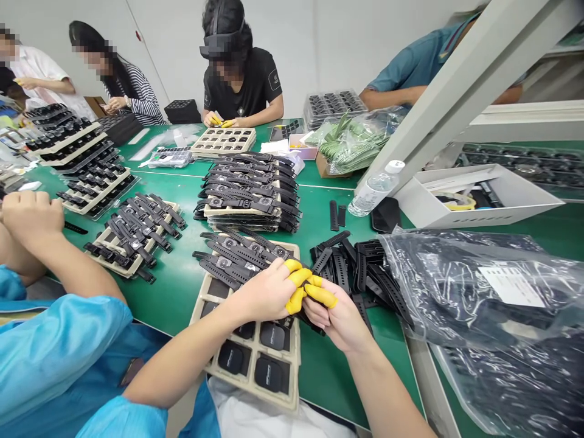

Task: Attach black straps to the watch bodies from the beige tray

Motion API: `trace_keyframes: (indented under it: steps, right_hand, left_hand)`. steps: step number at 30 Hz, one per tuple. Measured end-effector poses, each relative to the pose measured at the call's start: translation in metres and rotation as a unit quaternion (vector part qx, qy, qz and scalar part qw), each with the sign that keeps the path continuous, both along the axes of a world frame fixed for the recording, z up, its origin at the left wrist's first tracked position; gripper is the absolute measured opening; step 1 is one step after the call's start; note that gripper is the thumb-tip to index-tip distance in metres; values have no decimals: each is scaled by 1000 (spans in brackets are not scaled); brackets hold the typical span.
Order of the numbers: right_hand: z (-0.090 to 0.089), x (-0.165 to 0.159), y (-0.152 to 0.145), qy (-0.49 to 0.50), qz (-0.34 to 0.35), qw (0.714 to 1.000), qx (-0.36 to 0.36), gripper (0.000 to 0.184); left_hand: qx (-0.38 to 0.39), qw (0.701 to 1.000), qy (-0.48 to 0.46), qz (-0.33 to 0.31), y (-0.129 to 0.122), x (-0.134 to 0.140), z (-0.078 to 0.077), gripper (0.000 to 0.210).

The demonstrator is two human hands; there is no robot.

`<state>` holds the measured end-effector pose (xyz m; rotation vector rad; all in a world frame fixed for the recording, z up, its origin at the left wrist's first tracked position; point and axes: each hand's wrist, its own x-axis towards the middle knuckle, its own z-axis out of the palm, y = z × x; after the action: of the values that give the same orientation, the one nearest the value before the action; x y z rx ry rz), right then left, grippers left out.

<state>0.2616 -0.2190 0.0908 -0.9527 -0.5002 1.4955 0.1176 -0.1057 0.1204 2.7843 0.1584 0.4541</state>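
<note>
My left hand and my right hand meet over the right side of a beige tray, yellow finger cots on their fingertips. Both are closed, pinching a dark piece that looks like a black watch strap, mostly hidden by the fingers. Below, the beige tray holds square black watch bodies in its near compartments. Black watches with straps attached lie across its far part. Just right of my hands is a pile of loose black straps.
Stacked trays of watches stand ahead, with another watch tray to the left. At right are a plastic bottle, a white box, a sloping white post and bagged straps. A co-worker's arm rests close by on the left.
</note>
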Motion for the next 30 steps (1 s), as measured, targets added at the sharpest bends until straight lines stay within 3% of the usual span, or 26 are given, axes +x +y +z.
trace_keyframes:
  steps: [10,19,30]
  right_hand:
    - [1,4,0,-41,3,999,4,35]
    - [6,3,2,97,32,994,34,30]
    - [7,2,3,69,14,997,33,30]
  left_hand:
    - [-3,1000,-19,-18,1,0,0,39]
    - [-33,997,-68,-20,5,-2,0,38]
    - [-13,999,-38,-14,4,-3,3,38]
